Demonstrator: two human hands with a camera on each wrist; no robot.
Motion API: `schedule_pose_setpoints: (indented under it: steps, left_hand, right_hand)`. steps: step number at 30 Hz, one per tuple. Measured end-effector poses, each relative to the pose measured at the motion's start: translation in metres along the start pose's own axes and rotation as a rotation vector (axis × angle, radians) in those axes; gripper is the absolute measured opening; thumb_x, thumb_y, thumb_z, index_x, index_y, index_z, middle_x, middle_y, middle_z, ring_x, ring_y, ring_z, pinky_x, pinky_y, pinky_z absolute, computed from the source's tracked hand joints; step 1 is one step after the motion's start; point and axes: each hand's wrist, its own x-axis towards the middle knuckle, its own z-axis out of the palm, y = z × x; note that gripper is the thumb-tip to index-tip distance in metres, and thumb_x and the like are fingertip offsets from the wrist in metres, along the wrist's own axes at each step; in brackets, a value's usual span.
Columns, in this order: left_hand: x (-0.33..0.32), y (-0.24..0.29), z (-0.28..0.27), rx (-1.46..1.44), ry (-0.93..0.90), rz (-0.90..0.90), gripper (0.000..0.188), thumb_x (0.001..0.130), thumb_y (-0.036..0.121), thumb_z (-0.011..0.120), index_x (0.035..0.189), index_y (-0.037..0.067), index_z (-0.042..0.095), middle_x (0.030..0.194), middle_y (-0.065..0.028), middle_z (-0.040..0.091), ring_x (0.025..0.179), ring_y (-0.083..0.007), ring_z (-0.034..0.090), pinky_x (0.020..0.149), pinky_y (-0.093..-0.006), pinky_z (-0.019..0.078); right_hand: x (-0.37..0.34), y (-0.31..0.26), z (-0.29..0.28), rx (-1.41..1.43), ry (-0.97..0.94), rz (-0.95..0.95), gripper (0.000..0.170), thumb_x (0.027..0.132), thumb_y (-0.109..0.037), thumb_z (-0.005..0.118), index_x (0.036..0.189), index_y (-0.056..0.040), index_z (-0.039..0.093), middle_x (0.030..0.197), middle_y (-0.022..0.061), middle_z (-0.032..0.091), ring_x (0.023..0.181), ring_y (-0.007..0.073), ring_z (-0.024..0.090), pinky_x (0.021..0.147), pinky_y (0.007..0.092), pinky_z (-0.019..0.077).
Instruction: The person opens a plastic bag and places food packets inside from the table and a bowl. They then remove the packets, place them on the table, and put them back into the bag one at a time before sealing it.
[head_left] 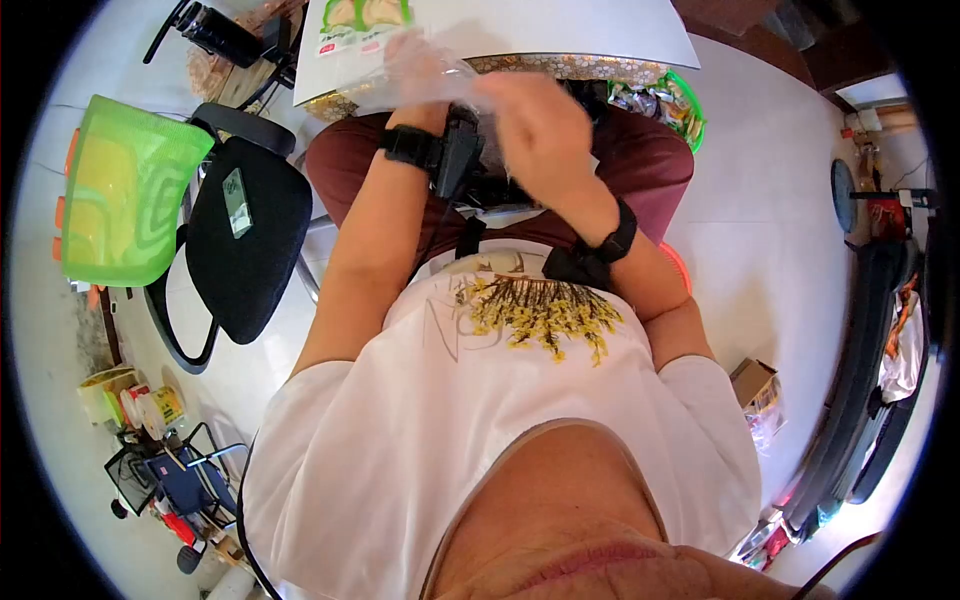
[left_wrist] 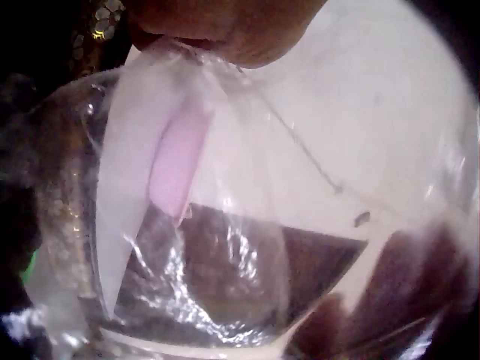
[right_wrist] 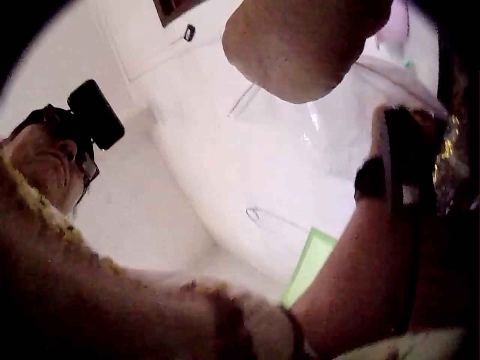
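Observation:
A clear plastic bag [head_left: 440, 75] stretches between both hands over the near edge of the white table [head_left: 560, 30]. My left hand [head_left: 418, 75] is blurred and partly covered by the plastic in the head view. In the left wrist view, the bag [left_wrist: 225, 150] gathers at the fingers of that hand [left_wrist: 232, 30], and a pink patch [left_wrist: 180, 165] shows through it. My right hand [head_left: 545, 135] has curled fingers and grips the bag's other side. Folds of plastic run out from under the right hand [right_wrist: 300, 49] in the right wrist view.
On the table lies a green-and-white packet [head_left: 365, 20] with pale, dumpling-like shapes. A green-rimmed basket [head_left: 685, 110] of small wrapped items stands by the right knee. To the left is a black chair [head_left: 255, 250] with a green back [head_left: 130, 190] and a phone-like slab [head_left: 237, 203].

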Motion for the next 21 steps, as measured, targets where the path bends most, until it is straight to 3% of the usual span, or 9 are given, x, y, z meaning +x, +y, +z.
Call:
schedule_pose_setpoints:
  steps: [1, 4, 7, 10, 13, 14, 17, 18, 21]
  left_hand:
    - [0.003, -0.004, -0.004, 0.031, 0.055, -0.007, 0.011, 0.087, 0.018, 0.052, 0.081, 0.009, 0.049, 0.063, -0.0007, 0.045, 0.051, -0.0157, 0.048, 0.045, -0.0290, 0.0372]
    - [-0.027, 0.018, 0.003, 0.194, 0.264, -0.080, 0.011, 0.087, 0.018, 0.051, 0.080, 0.009, 0.050, 0.062, -0.0012, 0.046, 0.047, -0.0158, 0.046, 0.040, -0.0287, 0.0360]
    - [-0.063, 0.029, -0.017, 0.244, 0.294, -0.164, 0.011, 0.089, 0.015, 0.049, 0.087, 0.005, 0.053, 0.059, -0.0030, 0.049, 0.039, -0.0150, 0.044, 0.035, -0.0261, 0.0357]
    - [-0.095, 0.033, -0.045, 0.402, 0.249, -0.226, 0.014, 0.090, 0.019, 0.052, 0.087, 0.006, 0.053, 0.063, -0.0015, 0.052, 0.043, -0.0118, 0.048, 0.037, -0.0231, 0.0361]
    - [-0.108, 0.051, -0.050, 0.565, 0.300, -0.175, 0.019, 0.089, 0.027, 0.054, 0.089, 0.008, 0.054, 0.070, -0.0016, 0.056, 0.053, -0.0114, 0.051, 0.046, -0.0221, 0.0423]
    - [-0.103, 0.056, -0.062, 0.671, 0.272, -0.170, 0.028, 0.091, 0.034, 0.053, 0.097, 0.007, 0.057, 0.086, -0.0045, 0.061, 0.068, -0.0131, 0.057, 0.056, -0.0241, 0.0454]
    - [-0.088, 0.076, -0.041, 0.756, 0.208, -0.011, 0.037, 0.091, 0.040, 0.050, 0.109, 0.008, 0.057, 0.102, -0.0062, 0.059, 0.090, -0.0144, 0.056, 0.069, -0.0273, 0.0454]
    - [-0.080, 0.078, -0.037, 0.752, 0.163, -0.067, 0.044, 0.092, 0.044, 0.047, 0.118, 0.009, 0.054, 0.114, -0.0066, 0.056, 0.102, -0.0154, 0.050, 0.077, -0.0299, 0.0426]
    - [-0.056, 0.071, -0.029, 0.719, 0.077, -0.158, 0.042, 0.092, 0.042, 0.046, 0.115, 0.009, 0.056, 0.111, -0.0050, 0.056, 0.102, -0.0142, 0.050, 0.077, -0.0295, 0.0423]
  right_hand:
    - [0.001, 0.004, -0.004, 0.042, 0.039, 0.136, 0.018, 0.082, -0.008, 0.056, 0.099, -0.0024, 0.060, 0.089, 0.0086, 0.064, 0.080, 0.0223, 0.063, 0.071, 0.0318, 0.0494]
    - [0.007, 0.030, -0.013, 0.440, 0.298, 0.428, 0.018, 0.094, -0.015, 0.046, 0.096, -0.0007, 0.058, 0.081, 0.0057, 0.066, 0.068, 0.0082, 0.060, 0.057, 0.0205, 0.0463]
    - [0.002, 0.049, -0.023, 0.577, 0.316, 0.612, 0.018, 0.095, -0.016, 0.044, 0.096, -0.0021, 0.056, 0.081, 0.0052, 0.065, 0.069, 0.0082, 0.060, 0.054, 0.0195, 0.0448]
    - [-0.008, 0.058, -0.031, 0.631, 0.206, 0.728, 0.021, 0.096, -0.020, 0.043, 0.099, -0.0035, 0.055, 0.084, 0.0053, 0.066, 0.070, 0.0097, 0.062, 0.054, 0.0195, 0.0447]
    - [-0.017, 0.058, -0.031, 0.678, 0.113, 0.790, 0.021, 0.097, -0.021, 0.042, 0.102, -0.0045, 0.054, 0.088, 0.0062, 0.066, 0.072, 0.0113, 0.063, 0.055, 0.0203, 0.0456]
    - [-0.020, 0.057, -0.031, 0.687, 0.082, 0.800, 0.022, 0.097, -0.022, 0.042, 0.103, -0.0049, 0.054, 0.089, 0.0065, 0.066, 0.072, 0.0118, 0.063, 0.055, 0.0206, 0.0459]
    - [-0.028, 0.059, -0.031, 0.697, 0.000, 0.813, 0.022, 0.097, -0.023, 0.042, 0.106, -0.0061, 0.053, 0.090, 0.0068, 0.066, 0.074, 0.0124, 0.064, 0.057, 0.0212, 0.0469]
    - [-0.028, 0.058, -0.031, 0.695, -0.008, 0.820, 0.022, 0.097, -0.023, 0.042, 0.106, -0.0061, 0.053, 0.089, 0.0067, 0.066, 0.074, 0.0123, 0.064, 0.057, 0.0211, 0.0470]
    - [-0.031, 0.057, -0.033, 0.688, -0.020, 0.835, 0.023, 0.097, -0.023, 0.042, 0.105, -0.0061, 0.054, 0.089, 0.0065, 0.066, 0.073, 0.0123, 0.063, 0.057, 0.0211, 0.0473]
